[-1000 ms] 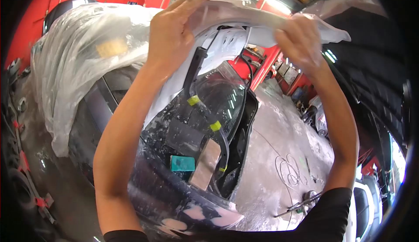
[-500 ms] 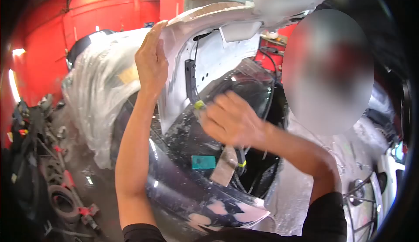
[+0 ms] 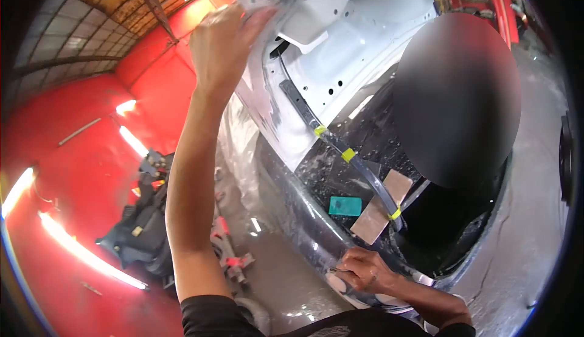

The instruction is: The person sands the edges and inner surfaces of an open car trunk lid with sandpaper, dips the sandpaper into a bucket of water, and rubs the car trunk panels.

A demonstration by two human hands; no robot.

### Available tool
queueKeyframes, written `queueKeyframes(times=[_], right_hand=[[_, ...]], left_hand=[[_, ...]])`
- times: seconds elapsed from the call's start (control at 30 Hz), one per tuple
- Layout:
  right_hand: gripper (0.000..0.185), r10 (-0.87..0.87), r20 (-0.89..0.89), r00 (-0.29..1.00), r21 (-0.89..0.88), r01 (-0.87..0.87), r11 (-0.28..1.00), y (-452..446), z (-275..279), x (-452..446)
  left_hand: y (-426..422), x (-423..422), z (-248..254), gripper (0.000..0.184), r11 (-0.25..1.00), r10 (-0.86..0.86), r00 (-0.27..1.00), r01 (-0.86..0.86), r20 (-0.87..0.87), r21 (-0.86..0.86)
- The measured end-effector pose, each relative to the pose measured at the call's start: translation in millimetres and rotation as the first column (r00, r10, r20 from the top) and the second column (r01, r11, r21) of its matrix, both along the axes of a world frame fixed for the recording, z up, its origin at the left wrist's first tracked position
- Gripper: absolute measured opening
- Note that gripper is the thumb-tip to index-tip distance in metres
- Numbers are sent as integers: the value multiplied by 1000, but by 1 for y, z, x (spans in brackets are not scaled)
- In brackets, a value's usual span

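My left hand is raised at the edge of a car's pale, lifted lid, its fingers curled at the rim and partly smeared. Low at the front, my right hand is closed just above the dark, patchy body edge; what its fingers hold, if anything, is hidden. Beyond it, a tan rectangular block and a teal block lie on the dusty black surface. A curved dark hinge arm with yellow tape runs from the lid across the tan block.
Clear plastic sheeting hangs beyond the car's left side. Dark parts are piled by the red wall, near a red and grey stand on the floor. Blurred ovals hide the right of the car opening and part of the lid.
My right hand has come down from over the hinge arm to the near body edge. My left hand stays at the lid's rim. The view has swung left and tilted.
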State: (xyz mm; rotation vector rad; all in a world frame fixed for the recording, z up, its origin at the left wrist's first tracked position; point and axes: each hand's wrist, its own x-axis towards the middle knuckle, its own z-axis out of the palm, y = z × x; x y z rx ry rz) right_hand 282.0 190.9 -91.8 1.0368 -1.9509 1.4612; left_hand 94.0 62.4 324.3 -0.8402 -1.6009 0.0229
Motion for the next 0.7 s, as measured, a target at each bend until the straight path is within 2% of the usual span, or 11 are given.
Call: queueKeyframes(times=[0.03,0.13,0.17,0.23,0.33,0.4,0.43,0.53,0.63,0.7], right_hand=[[15,3,31,1000,-40,-1,999,2,-6,2],[16,7,57,998,-128,0,992,9,-22,4],[17,7,112,994,-187,14,982,7,-35,4],[17,36,172,984,-182,-4,983,13,-42,6],[17,71,238,969,-223,-17,975,20,-44,9],[17,50,255,966,-248,15,969,23,-45,10],[17,41,335,941,-224,37,974,24,-46,13],[19,41,336,941,-262,51,964,22,-59,13],[20,70,359,931,-214,9,977,21,-65,13],[21,121,376,919,-189,-52,981,21,-66,14]], left_hand=[[-7,-9,-4,34,999,2,995,-6,99,39],[-31,-27,-20,38,990,-118,979,102,168,100],[-35,-32,-24,35,989,-117,987,106,106,105],[-40,-35,-34,30,987,-112,994,113,-16,116],[-55,-46,-50,40,968,-116,971,64,208,241],[-62,-48,-58,39,946,-170,944,77,281,314],[-67,-48,-60,38,933,-199,929,82,311,352],[-95,-58,-70,36,884,-207,904,9,374,467],[-75,-32,-77,34,919,-56,962,-54,266,389],[-56,-16,-65,32,914,-76,952,-52,295,402]])
